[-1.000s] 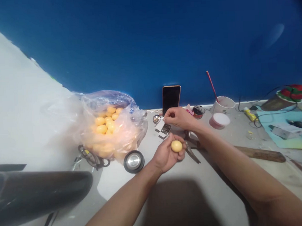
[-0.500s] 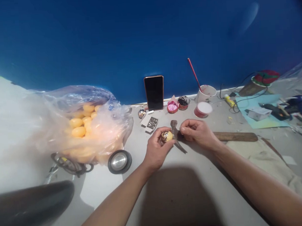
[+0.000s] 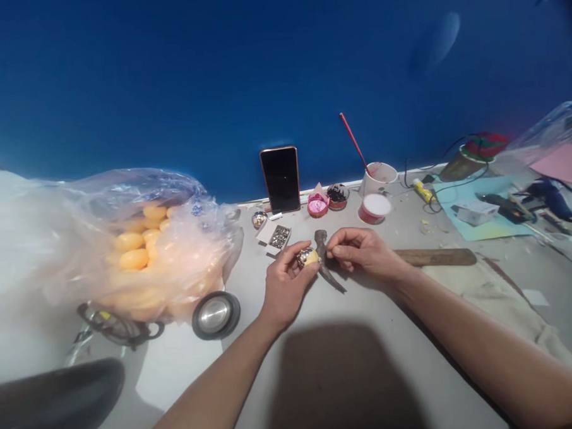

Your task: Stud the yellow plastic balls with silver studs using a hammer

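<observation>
My left hand (image 3: 285, 283) holds a pale yellow egg-shaped ball (image 3: 310, 257) between thumb and fingers; shiny metal studs cover part of it. Just right of the ball, my right hand (image 3: 363, 254) is closed in a pinch, and whatever its fingertips hold is too small to make out. A claw hammer lies on the table beneath the hands, its metal head (image 3: 321, 239) between them and its wooden handle (image 3: 439, 257) reaching out to the right. Beyond my left hand sits an opened small box (image 3: 280, 236) full of shiny metal pieces.
A clear plastic bag (image 3: 199, 243) of yellow egg-shaped balls fills the left side. A phone (image 3: 281, 180) leans on the blue wall. Behind the hands stand a lidded tub (image 3: 375, 208) and a white cup (image 3: 379, 179) with a red stick. Cloth (image 3: 479, 294) lies at right.
The whole view has shifted, so things appear further left. The ball has turned slightly in my left hand, and my right hand keeps its pinch beside it.
</observation>
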The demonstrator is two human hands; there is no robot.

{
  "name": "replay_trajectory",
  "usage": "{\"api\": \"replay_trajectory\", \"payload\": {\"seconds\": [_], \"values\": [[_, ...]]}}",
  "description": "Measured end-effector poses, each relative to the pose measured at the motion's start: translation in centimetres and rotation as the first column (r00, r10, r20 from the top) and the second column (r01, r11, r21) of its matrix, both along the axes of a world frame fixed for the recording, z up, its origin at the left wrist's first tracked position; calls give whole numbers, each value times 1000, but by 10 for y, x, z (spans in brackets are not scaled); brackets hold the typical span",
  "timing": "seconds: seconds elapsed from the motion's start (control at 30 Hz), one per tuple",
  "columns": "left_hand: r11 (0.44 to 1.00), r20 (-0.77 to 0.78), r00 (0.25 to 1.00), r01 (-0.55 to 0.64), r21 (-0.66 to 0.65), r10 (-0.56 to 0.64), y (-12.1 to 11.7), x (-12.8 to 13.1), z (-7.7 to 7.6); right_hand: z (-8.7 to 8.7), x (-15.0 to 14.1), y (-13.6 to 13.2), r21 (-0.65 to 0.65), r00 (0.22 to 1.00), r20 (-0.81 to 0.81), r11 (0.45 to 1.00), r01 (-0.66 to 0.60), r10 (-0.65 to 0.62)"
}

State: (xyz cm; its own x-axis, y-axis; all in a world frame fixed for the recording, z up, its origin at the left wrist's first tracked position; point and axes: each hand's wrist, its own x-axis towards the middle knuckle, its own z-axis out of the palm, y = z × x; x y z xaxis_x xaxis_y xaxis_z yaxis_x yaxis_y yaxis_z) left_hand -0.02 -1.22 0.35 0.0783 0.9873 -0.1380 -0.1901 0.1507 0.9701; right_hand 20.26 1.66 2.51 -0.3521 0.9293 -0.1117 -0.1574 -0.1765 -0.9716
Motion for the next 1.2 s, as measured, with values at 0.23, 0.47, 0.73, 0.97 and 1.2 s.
{"api": "replay_trajectory", "payload": {"seconds": [0.23,0.47,0.73,0.97,1.2], "values": [[996,-118,992,43,77,-34,2,-2,-1,-2,-4,1,29,1000,23,1000,-5,4],[973,-152,988,11,231,25,2,-1,8,-2,-5,1,39,996,61,997,-63,61],[952,-169,985,32,304,20,-1,-1,8,-8,-3,4,53,994,56,994,-93,90],[979,-145,989,4,205,26,-1,0,2,-11,1,7,87,989,110,990,-113,103],[987,-134,991,-3,163,25,-1,2,5,-14,-1,5,18,992,-41,993,-115,116]]}}
